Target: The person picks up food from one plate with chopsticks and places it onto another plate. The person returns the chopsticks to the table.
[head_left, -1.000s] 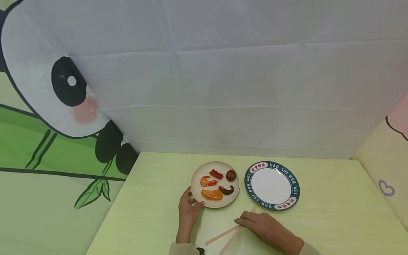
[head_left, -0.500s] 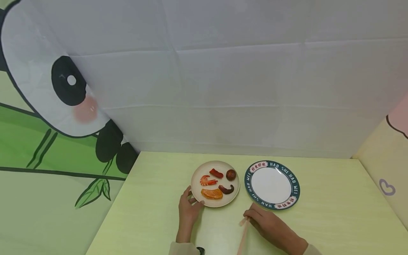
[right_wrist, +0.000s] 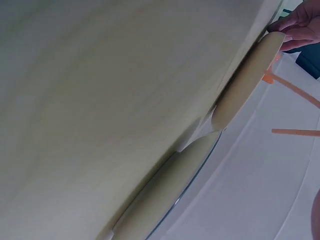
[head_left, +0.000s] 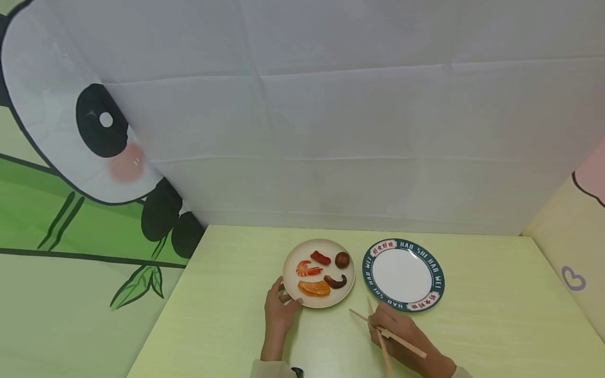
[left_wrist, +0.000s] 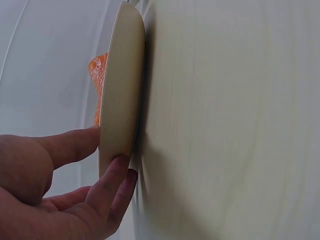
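A beige plate (head_left: 326, 302) bears a shrimp (head_left: 307, 270), a red strip (head_left: 321, 257), a round brown piece (head_left: 342, 260), a dark curved piece (head_left: 335, 282) and an orange slice (head_left: 314, 288). My left hand (head_left: 281, 314) pinches its near left rim; in the left wrist view the thumb meets the top edge and fingers press the outer side (left_wrist: 122, 75). In my right hand (head_left: 404, 332) are two crossed wooden chopsticks (head_left: 408, 346), just below the two plates. Their pale tips (right_wrist: 295, 132) stand apart in the right wrist view.
To the right of the beige plate lies a white plate with a dark teal lettered rim (head_left: 439, 283). Both rest on a pale yellow-green table (head_left: 496, 294). A white cloth backdrop (head_left: 331, 131) rises behind, and printed panels flank the sides.
My right hand has shifted slightly right and turned the chopsticks: their tips now point up and left, with one shaft lying across the hand. My left hand and both plates stayed put.
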The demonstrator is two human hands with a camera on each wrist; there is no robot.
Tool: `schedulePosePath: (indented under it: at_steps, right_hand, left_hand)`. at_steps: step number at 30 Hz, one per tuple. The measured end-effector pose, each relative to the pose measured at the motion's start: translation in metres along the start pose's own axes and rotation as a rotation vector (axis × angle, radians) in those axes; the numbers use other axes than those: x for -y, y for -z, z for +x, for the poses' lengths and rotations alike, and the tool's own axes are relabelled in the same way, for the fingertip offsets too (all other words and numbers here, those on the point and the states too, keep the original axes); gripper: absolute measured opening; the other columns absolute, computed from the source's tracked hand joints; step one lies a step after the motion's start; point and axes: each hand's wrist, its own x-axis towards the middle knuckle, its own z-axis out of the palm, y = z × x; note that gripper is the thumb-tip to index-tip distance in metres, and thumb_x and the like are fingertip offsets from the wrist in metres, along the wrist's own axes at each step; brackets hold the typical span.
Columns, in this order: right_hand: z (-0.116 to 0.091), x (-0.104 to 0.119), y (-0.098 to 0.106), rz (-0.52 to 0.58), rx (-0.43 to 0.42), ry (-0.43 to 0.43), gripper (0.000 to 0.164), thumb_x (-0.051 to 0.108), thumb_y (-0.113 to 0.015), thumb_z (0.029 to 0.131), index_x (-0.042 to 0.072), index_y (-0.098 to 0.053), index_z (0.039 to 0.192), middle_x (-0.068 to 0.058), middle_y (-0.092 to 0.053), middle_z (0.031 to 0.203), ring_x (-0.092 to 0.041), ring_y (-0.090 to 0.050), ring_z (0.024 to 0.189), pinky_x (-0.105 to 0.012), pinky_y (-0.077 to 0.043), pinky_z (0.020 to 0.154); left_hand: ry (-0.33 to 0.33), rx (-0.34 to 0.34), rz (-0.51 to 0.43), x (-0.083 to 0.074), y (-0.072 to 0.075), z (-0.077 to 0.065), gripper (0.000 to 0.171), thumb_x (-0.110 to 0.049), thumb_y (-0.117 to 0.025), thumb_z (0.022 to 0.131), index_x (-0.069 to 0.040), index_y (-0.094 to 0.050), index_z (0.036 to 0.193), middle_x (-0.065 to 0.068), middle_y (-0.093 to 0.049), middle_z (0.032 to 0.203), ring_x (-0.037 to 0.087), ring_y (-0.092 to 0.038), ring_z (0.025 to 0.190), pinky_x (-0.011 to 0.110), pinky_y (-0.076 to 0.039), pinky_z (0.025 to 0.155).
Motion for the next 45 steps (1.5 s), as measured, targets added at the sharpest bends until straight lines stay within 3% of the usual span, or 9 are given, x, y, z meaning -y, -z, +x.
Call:
schedulePosePath:
  at_steps: [3, 7, 13, 17, 22, 26, 29, 34, 45]
  right_hand:
    - [0.003, 0.002, -0.001, -0.018, -0.056, 0.002, 0.012, 0.017, -0.05, 0.09, 0.011, -0.059, 0.084, 0.01, -0.044, 0.078, 0.002, -0.04, 0.066, -0.005, -0.035, 0.054]
    - [0.005, 0.006, -0.001, 0.082, -0.1, -0.061, 0.011, 0.001, -0.056, 0.086, 0.011, -0.056, 0.081, 0.009, -0.046, 0.079, 0.002, -0.039, 0.066, -0.006, -0.034, 0.054]
    - [0.011, 0.017, 0.005, 0.185, -0.097, -0.218, 0.035, -0.013, -0.06, 0.078, 0.021, -0.059, 0.085, 0.009, -0.048, 0.085, -0.002, -0.046, 0.072, -0.013, -0.041, 0.058]
    - [0.015, 0.023, 0.01, 0.229, -0.09, -0.31, 0.032, -0.011, -0.058, 0.083, 0.019, -0.065, 0.088, 0.008, -0.051, 0.085, -0.005, -0.054, 0.07, -0.016, -0.045, 0.059]
    - [0.017, 0.025, 0.013, 0.439, -0.155, -0.46, 0.026, -0.012, -0.052, 0.087, 0.008, -0.068, 0.088, -0.002, -0.056, 0.08, -0.016, -0.061, 0.062, -0.027, -0.051, 0.051]
    - [0.02, 0.023, 0.015, 0.39, -0.199, -0.533, 0.023, -0.01, -0.05, 0.09, 0.005, -0.067, 0.085, -0.005, -0.062, 0.073, -0.012, -0.058, 0.059, -0.029, -0.048, 0.045]
    - [0.021, 0.023, 0.017, 0.379, -0.184, -0.633, 0.021, -0.002, -0.048, 0.094, 0.003, -0.067, 0.087, -0.008, -0.065, 0.075, -0.012, -0.061, 0.062, -0.029, -0.052, 0.052]
    - [0.021, 0.023, 0.016, 0.537, -0.161, -0.82, 0.027, 0.014, -0.045, 0.098, -0.002, -0.067, 0.097, -0.014, -0.068, 0.09, -0.024, -0.067, 0.076, -0.032, -0.054, 0.069]
    - [0.016, 0.012, 0.008, 0.606, -0.291, -0.814, 0.018, 0.007, -0.053, 0.093, -0.008, -0.06, 0.089, -0.021, -0.061, 0.077, -0.028, -0.065, 0.063, -0.036, -0.054, 0.057]
  left_hand:
    - [0.005, 0.001, 0.0, 0.0, 0.0, 0.0, 0.075, 0.008, -0.072, 0.071, 0.003, -0.037, 0.137, 0.021, -0.046, 0.124, 0.028, -0.059, 0.095, 0.034, -0.051, 0.071]
    - [0.011, 0.0, 0.006, 0.001, -0.001, 0.0, 0.075, 0.008, -0.071, 0.071, 0.003, -0.037, 0.137, 0.021, -0.047, 0.124, 0.028, -0.059, 0.096, 0.034, -0.051, 0.071]
    - [-0.002, -0.006, 0.015, 0.002, -0.002, 0.001, 0.074, 0.007, -0.072, 0.071, 0.003, -0.038, 0.137, 0.02, -0.047, 0.122, 0.027, -0.059, 0.095, 0.035, -0.051, 0.072]
    - [-0.003, -0.006, 0.02, 0.004, -0.002, 0.001, 0.074, 0.006, -0.072, 0.071, 0.003, -0.038, 0.137, 0.02, -0.047, 0.123, 0.027, -0.059, 0.095, 0.035, -0.051, 0.072]
    - [-0.004, -0.003, 0.012, 0.005, -0.002, 0.001, 0.074, 0.006, -0.072, 0.072, 0.003, -0.038, 0.137, 0.02, -0.047, 0.123, 0.027, -0.059, 0.095, 0.034, -0.051, 0.073]
    - [-0.008, -0.003, 0.004, 0.005, -0.002, 0.002, 0.074, 0.007, -0.072, 0.071, 0.003, -0.038, 0.137, 0.02, -0.047, 0.123, 0.027, -0.059, 0.095, 0.033, -0.051, 0.073]
    - [-0.009, 0.0, -0.009, 0.005, -0.002, 0.002, 0.074, 0.007, -0.072, 0.071, 0.003, -0.038, 0.137, 0.02, -0.047, 0.123, 0.028, -0.059, 0.095, 0.033, -0.051, 0.073]
    - [-0.017, 0.009, -0.02, 0.004, -0.001, 0.001, 0.074, 0.008, -0.072, 0.072, 0.004, -0.037, 0.137, 0.022, -0.046, 0.123, 0.029, -0.059, 0.096, 0.035, -0.051, 0.073]
    - [-0.015, -0.008, -0.012, 0.007, -0.004, 0.002, 0.074, 0.008, -0.072, 0.071, 0.003, -0.038, 0.137, 0.02, -0.047, 0.122, 0.027, -0.059, 0.095, 0.032, -0.051, 0.072]
